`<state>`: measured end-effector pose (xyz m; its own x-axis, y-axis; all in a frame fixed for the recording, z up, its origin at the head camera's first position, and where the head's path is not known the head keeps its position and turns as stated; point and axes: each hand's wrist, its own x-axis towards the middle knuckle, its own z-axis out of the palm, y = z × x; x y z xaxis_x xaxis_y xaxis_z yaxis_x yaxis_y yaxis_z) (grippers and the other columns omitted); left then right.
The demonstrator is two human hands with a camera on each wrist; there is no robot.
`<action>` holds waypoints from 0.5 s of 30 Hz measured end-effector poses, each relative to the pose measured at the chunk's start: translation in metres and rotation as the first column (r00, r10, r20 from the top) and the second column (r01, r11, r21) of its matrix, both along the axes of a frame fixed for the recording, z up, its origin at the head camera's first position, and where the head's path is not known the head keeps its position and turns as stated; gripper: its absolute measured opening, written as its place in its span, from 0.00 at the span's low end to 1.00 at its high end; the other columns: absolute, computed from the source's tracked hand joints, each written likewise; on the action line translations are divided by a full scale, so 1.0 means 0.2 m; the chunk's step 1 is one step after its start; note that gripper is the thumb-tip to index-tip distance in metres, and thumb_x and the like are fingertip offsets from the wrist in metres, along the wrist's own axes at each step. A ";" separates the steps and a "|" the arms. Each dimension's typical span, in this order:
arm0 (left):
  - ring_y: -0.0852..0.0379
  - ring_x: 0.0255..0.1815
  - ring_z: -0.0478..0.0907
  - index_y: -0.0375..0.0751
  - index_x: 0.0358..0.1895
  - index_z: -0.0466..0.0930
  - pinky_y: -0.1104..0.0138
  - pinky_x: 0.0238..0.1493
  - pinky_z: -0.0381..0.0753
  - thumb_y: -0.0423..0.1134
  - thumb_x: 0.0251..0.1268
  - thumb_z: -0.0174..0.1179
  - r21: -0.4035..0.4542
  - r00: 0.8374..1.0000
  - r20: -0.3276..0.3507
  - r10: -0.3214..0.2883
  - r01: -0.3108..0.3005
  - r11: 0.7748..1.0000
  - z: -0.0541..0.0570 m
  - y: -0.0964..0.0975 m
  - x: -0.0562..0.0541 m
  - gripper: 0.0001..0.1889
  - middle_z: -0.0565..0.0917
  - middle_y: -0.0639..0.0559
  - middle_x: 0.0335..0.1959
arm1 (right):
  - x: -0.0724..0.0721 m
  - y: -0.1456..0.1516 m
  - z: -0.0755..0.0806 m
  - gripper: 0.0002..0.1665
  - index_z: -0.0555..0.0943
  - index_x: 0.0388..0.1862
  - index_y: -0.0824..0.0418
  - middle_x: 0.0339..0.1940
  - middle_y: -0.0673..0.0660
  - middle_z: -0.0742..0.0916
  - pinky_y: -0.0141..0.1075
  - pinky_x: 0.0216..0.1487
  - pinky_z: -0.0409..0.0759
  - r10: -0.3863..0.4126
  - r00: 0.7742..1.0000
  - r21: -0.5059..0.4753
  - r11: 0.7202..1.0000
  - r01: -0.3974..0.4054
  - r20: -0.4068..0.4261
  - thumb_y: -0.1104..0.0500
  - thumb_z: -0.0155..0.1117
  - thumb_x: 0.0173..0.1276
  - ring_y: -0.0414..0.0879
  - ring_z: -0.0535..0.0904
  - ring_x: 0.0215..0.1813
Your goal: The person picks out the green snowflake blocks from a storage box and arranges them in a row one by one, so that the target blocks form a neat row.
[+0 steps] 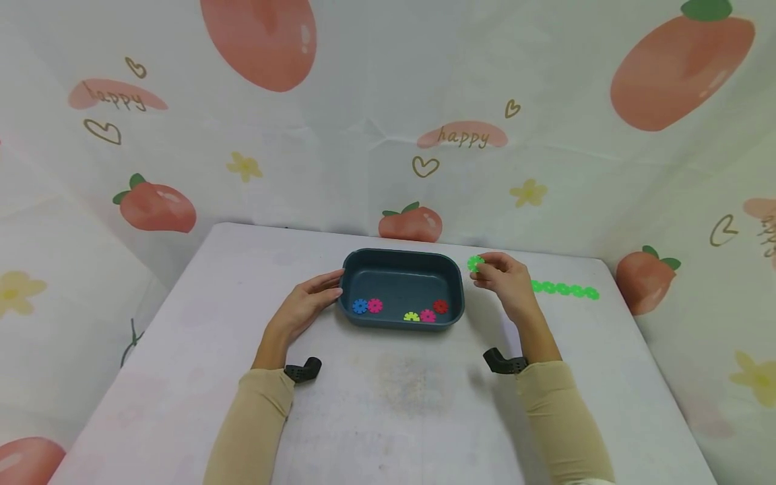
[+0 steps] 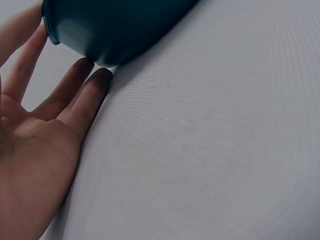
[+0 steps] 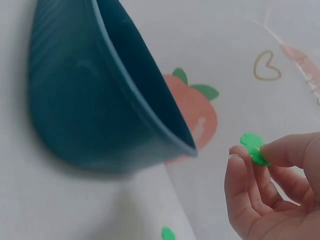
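A dark teal plastic tub (image 1: 400, 323) stands on the table, with blue, pink, yellow and red notched discs lying inside. My left hand (image 1: 305, 303) touches the tub's left end, its fingers fairly straight; the left wrist view shows the fingertips against the tub's wall (image 2: 95, 30). To the right of the tub, my right hand (image 1: 508, 277) pinches a green notched disc (image 1: 475, 263) between thumb and fingers, raised above the table. In the right wrist view the green disc (image 3: 254, 148) sits at the fingertips, apart from the tub.
A row of several green notched discs (image 1: 564, 289) lies on the white table (image 1: 376, 404) right of my right hand, partly hidden by it. Behind the table hangs a white cloth (image 1: 351, 135) printed with peaches. A black wrist mount (image 1: 504, 362) sits on each forearm.
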<state>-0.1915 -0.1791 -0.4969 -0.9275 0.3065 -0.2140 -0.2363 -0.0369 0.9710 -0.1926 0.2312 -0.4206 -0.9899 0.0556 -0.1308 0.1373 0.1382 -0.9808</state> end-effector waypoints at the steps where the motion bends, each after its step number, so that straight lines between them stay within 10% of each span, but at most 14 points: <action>1: 0.52 0.79 0.64 0.47 0.75 0.69 0.72 0.69 0.74 0.40 0.70 0.65 -0.003 1.000 0.005 0.003 -0.003 1.000 0.00 0.00 0.00 0.31 0.69 0.47 0.77 | 0.00 0.01 0.00 0.22 0.74 0.61 0.70 0.39 0.46 0.85 0.28 0.45 0.88 -0.007 1.000 -0.008 1.000 0.007 0.001 0.58 0.62 0.76 0.35 0.88 0.36; 15: 0.53 0.76 0.67 0.46 0.76 0.68 0.75 0.65 0.76 0.40 0.71 0.66 -0.007 1.000 0.006 0.003 -0.003 1.000 0.00 0.00 -0.01 0.32 0.69 0.45 0.77 | 0.06 0.24 -0.09 0.22 0.74 0.61 0.67 0.37 0.45 0.87 0.26 0.43 0.87 -0.122 0.991 -0.004 0.992 0.123 0.061 0.58 0.63 0.75 0.34 0.87 0.36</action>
